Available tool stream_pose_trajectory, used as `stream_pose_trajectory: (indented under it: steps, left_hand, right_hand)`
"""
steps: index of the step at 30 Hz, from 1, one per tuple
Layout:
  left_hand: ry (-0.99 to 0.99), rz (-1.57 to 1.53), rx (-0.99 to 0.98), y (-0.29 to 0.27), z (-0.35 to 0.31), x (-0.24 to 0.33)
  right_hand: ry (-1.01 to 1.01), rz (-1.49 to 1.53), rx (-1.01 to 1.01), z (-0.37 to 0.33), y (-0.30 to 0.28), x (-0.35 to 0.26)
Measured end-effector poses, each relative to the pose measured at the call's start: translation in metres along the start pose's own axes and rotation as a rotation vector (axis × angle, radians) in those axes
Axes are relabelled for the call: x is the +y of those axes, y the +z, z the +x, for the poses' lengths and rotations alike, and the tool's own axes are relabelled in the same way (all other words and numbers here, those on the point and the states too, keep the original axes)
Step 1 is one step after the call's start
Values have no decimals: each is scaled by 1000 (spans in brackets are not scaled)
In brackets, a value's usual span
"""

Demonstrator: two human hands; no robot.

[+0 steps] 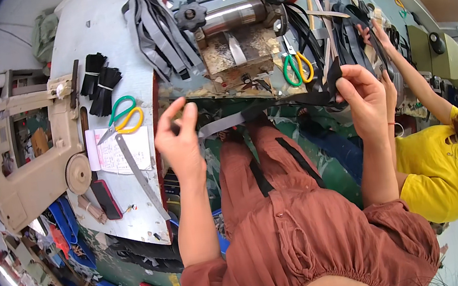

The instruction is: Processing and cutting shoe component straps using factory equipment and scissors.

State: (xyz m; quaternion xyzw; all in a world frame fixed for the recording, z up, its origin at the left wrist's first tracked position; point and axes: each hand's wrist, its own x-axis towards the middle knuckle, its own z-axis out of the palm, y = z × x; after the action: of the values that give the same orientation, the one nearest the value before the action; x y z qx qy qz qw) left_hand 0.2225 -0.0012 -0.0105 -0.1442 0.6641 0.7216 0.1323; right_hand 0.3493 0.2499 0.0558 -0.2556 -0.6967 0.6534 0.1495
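Observation:
My right hand (363, 95) pinches the black end of a strap (334, 78) between thumb and fingers. From there the black and grey strap (223, 123) stretches leftward above my lap, in front of the metal-roller machine (239, 48). Its grey end comes close beside my left hand (180, 141). That hand is raised, with thumb and forefinger curved and apart and nothing visible between them. Whether its other fingers touch the strap is hidden. Scissors with green and yellow handles (297, 69) lie on the machine's right side, near my right hand.
On the white table (151, 212) at left lie more scissors (120, 117), a notepad (119, 152), a metal ruler (139, 170), a phone (106, 199) and black strap bundles (99, 82). Grey straps (157, 30) hang at its far edge. A co-worker in yellow (432, 173) reaches in at right.

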Motion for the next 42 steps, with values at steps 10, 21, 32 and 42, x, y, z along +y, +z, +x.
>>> stream_pose_trajectory:
  steps: [10,21,32,42]
  left_hand:
    - [591,1414,-105,-21,45,-54]
    - [-155,158,-269,64,30,-56]
    - [-393,-351,-286,89,21,-58]
    - [1,203,-407,42,-20,-39]
  right_hand:
    - [331,-183,177,-37,-83,16]
    - [205,-606,-290,-55,-30,53]
    - [316,126,-205,28,71,38]
    - [589,250,-239,31,101,38]
